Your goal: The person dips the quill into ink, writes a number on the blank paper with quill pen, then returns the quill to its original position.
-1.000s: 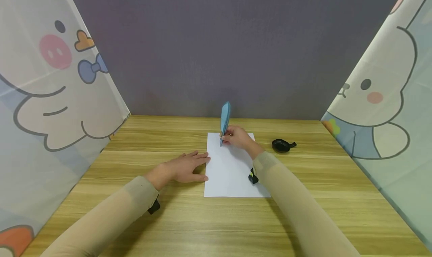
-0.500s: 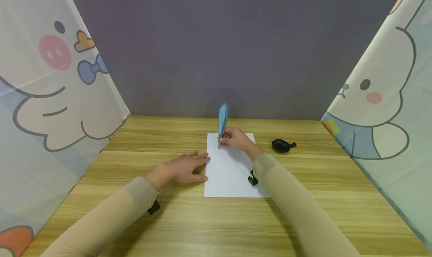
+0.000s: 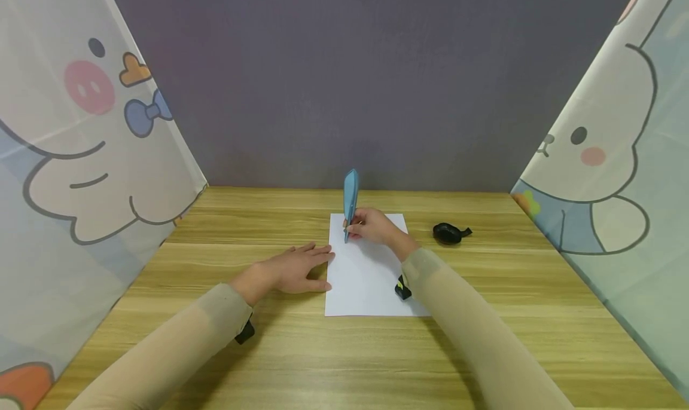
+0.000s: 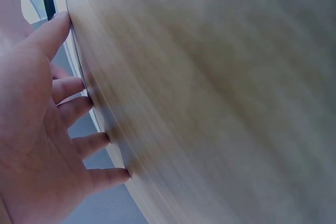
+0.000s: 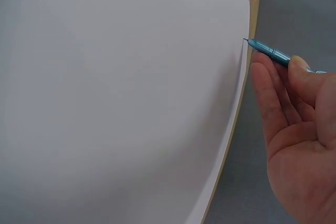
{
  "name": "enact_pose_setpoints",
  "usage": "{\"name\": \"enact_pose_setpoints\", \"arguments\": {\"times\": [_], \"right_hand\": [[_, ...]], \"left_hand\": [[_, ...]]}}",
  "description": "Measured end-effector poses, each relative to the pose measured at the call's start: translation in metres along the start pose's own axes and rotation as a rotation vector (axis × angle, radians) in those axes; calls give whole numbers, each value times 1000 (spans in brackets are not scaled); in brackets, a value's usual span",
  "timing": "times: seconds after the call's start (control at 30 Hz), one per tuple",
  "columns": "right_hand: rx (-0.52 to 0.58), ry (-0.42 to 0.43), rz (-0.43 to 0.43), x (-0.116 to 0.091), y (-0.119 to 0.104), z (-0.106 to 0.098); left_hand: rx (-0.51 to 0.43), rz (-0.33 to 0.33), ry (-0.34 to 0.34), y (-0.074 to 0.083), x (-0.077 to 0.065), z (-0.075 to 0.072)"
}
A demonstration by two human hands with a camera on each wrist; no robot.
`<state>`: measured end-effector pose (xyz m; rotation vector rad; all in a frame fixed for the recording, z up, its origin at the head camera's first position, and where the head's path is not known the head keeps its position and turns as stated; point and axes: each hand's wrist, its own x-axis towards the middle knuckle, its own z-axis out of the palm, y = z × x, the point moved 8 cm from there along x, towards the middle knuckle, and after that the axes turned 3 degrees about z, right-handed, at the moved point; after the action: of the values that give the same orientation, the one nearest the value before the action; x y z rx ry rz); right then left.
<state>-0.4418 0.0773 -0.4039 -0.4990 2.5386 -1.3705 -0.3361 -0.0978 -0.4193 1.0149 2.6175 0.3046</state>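
Note:
A sheet of white paper [image 3: 360,284] lies on the wooden table. My right hand [image 3: 374,226] pinches a blue pen [image 3: 350,193] with a broad, feather-shaped upper end. It stands nearly upright over the upper left part of the sheet. Close up in the right wrist view, the metallic barrel of the pen [image 5: 270,51] ends in a fine tip at the paper's surface. Spread flat, my left hand [image 3: 297,271] rests on the table with its fingertips on the sheet's left edge. In the left wrist view, the fingers of this hand [image 4: 39,124] are straight and apart.
To the right of the paper, a black oval object with a short tail [image 3: 448,233] lies on the wooden table [image 3: 301,362]. A dark grey panel [image 3: 355,87] stands behind. Cartoon-printed cloths hang at the left [image 3: 107,177] and right [image 3: 608,177].
The right hand and pen have moved slightly left and nearer to me across the paper. The left hand has stayed in place.

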Motion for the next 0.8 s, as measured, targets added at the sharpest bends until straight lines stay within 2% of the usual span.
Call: {"name": "enact_pose_setpoints", "arguments": {"times": [0.8], "right_hand": [[-21,-45,-33,-14,-11,11]], "left_hand": [[-6,5,3,-3,1,1]]}}
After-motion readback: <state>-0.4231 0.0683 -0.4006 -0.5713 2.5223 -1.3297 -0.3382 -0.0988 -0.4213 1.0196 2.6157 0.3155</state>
